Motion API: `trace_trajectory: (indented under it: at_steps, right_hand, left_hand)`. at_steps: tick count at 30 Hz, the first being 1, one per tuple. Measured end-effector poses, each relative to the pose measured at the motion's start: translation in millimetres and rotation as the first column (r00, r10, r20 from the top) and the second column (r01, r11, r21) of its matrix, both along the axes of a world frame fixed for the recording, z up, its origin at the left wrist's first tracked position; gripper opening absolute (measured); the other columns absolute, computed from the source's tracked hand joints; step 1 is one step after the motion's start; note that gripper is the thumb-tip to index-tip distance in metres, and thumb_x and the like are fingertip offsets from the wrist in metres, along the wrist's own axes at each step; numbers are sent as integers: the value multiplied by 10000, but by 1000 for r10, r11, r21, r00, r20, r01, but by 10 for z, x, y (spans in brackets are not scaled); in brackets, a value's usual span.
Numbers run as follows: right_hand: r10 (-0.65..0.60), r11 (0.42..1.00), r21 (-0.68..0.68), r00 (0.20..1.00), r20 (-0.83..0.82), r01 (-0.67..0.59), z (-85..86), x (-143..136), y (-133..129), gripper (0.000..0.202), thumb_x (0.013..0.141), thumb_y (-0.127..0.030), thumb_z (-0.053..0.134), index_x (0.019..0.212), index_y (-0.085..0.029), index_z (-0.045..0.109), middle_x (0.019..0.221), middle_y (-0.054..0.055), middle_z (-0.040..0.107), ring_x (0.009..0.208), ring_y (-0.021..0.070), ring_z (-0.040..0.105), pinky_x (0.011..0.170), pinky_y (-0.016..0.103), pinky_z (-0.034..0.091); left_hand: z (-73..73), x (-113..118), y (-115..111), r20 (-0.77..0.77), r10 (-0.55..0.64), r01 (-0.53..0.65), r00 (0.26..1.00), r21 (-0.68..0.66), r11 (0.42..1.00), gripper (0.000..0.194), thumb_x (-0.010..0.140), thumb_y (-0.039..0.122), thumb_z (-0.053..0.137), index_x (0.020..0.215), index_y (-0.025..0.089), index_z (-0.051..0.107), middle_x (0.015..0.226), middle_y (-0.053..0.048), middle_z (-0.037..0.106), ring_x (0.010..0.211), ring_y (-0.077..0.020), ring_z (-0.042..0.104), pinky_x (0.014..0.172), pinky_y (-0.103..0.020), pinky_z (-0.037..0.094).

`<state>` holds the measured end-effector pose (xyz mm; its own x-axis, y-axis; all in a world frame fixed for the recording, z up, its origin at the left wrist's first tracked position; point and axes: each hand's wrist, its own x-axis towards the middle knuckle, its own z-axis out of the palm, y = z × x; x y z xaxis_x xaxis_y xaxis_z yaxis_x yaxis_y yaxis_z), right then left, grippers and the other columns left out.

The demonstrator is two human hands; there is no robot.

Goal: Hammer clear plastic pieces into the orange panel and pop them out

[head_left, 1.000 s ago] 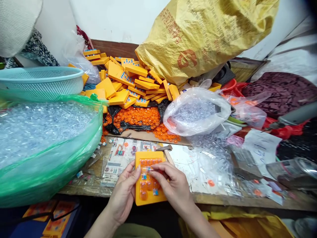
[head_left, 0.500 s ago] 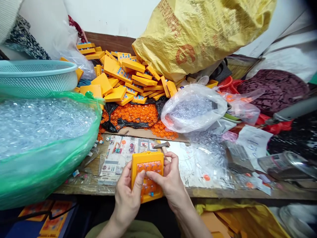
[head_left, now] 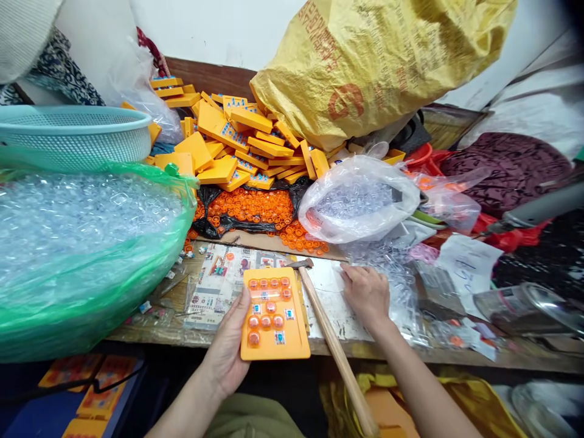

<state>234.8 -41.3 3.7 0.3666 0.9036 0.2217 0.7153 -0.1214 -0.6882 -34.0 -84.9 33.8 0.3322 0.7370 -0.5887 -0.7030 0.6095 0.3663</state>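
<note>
Gripping the flat yellow-orange rectangular plastic case (head_left: 292, 347) in the left hand (head_left: 229, 350), clasping along its left edge, laying the thumb over the front and tucking the other fingers behind, out of sight. Tilting the face up toward the head camera, showing off translucent orange round domes (head_left: 253, 338) and a few square blue-centred cells (head_left: 280, 337). Reaching out with the right hand (head_left: 368, 295), curling the fingers loosely down at the white-covered stretch of the wooden tabletop (head_left: 511, 360), hiding the palm and so not revealing whether gripping anything: impossible to tell. Turning the knuckles upward there, stretching the right forearm in from the lower right, just beside scattered clear plastic pieces (head_left: 399, 286). Angling the left forearm up from the lower left. Presenting the case just right of the left palm and well apart from the right hand, overlapping the tabletop's front edge in view. Spotting between case and right hand a metal-headed hammer with a long pale wooden handle (head_left: 331, 328), slanting past that edge.
</note>
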Motion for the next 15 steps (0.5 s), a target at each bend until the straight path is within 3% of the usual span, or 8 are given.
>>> trace_trajectory:
  at_steps: [3, 5, 7, 9, 12, 15]
  right_hand:
    - [81, 997, 20, 996, -41, -81, 146, -272, -158, 271, 834, -312, 510, 971, -207, 720, 847, 83, 632, 850, 239, 582, 804, 389, 440]
    - [192, 981, -12, 969, -155, -196, 305, -533, -344, 319, 838, -394, 538, 1065, -230, 692, 853, 50, 634, 759, 190, 603, 687, 311, 481]
    - [294, 926, -100, 861, -414, -364, 444, -772, -532, 327, 800, -403, 614, 1063, -221, 682, 818, 39, 659, 715, 175, 620, 625, 278, 488]
    - [309, 874, -156, 776, -550, -459, 514, -939, -667, 240, 786, -367, 640, 949, -203, 701, 779, 41, 677, 680, 168, 623, 609, 270, 487]
    - [339, 849, -172, 765, -548, -499, 502, -1044, -742, 150, 796, -314, 621, 841, -197, 704, 778, 45, 687, 676, 168, 624, 615, 276, 483]
    - [423, 841, -118, 778, -464, -528, 448, -1063, -741, 114, 819, -259, 594, 819, -211, 697, 778, 39, 679, 713, 175, 628, 648, 290, 481]
  left_hand:
    - [-30, -41, -41, 100, -14, 12, 995, 23, 1000, 600, 812, 424, 665, 1321, 181, 459, 1207, -136, 655, 1051, -277, 655, 960, -426, 505]
    - [-37, -62, -65, 128, -44, 30, 991, 106, 994, 701, 757, 360, 741, 1358, 221, 408, 1232, -121, 643, 1087, -275, 637, 972, -414, 495]
    - [-23, -69, -77, 117, -91, 64, 989, 214, 975, 838, 675, 225, 811, 1382, 245, 362, 1244, -118, 634, 1117, -287, 618, 980, -413, 484]
    - [7, -55, -82, 62, -132, 108, 989, 301, 947, 948, 585, 84, 831, 1382, 241, 342, 1241, -127, 633, 1125, -303, 610, 975, -415, 481]
    - [54, -12, -93, -61, -138, 151, 988, 363, 920, 955, 508, 4, 827, 1327, 203, 377, 1213, -141, 644, 1098, -308, 621, 939, -393, 501]
    - [70, 25, -117, -165, -66, 125, 984, 380, 917, 867, 536, 50, 829, 1276, 181, 395, 1159, -138, 669, 1042, -285, 649, 896, -365, 525]
